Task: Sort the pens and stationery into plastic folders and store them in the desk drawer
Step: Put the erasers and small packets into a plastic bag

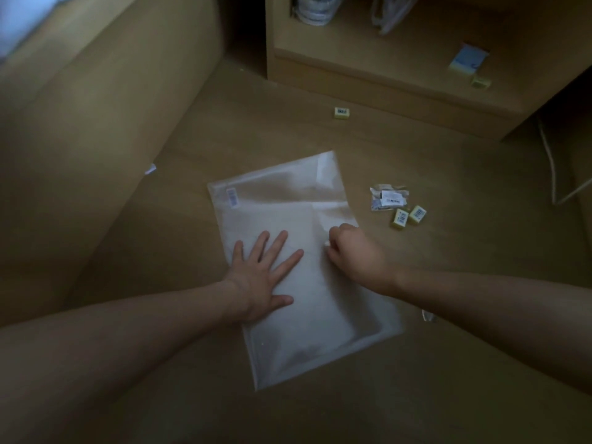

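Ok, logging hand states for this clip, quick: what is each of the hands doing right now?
Left hand: open, fingers spread, pressing flat on the translucent plastic folder.
Right hand: fingers curled, pinching something small and white at the folder's right side.

Person — two bare forearms and hands
Left hand point(264, 277), right hand point(354, 251) — no sleeves, rings or watch.
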`<control>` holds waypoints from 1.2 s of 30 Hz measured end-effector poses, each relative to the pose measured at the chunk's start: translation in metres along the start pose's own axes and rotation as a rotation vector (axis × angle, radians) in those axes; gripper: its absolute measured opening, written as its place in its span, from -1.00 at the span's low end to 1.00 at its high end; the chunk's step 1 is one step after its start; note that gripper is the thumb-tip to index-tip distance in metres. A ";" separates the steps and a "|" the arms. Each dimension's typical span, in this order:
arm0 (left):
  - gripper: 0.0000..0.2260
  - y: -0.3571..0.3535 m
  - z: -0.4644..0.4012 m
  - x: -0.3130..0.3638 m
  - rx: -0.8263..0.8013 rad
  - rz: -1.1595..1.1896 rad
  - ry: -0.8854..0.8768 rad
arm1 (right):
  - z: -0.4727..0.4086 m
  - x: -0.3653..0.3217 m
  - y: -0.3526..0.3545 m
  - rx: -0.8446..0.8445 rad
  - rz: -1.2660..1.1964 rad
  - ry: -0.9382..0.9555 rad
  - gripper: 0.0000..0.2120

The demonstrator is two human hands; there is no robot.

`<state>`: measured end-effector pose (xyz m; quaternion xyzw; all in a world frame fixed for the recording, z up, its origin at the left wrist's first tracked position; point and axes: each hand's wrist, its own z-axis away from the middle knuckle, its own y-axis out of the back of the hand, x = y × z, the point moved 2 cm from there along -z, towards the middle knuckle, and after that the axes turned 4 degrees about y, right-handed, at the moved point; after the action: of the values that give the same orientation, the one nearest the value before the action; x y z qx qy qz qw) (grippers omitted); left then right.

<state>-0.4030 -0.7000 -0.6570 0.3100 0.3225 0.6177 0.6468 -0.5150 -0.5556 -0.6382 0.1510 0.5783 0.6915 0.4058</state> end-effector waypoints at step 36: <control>-0.41 0.073 -0.011 0.032 0.143 -0.171 -0.160 | 0.044 0.130 0.063 0.049 -1.100 -0.491 -0.77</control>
<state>-0.4549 -0.6645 -0.6062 0.3750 0.3382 0.5090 0.6971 -0.5904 -0.4302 -0.6009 -0.0058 0.4769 0.3115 0.8219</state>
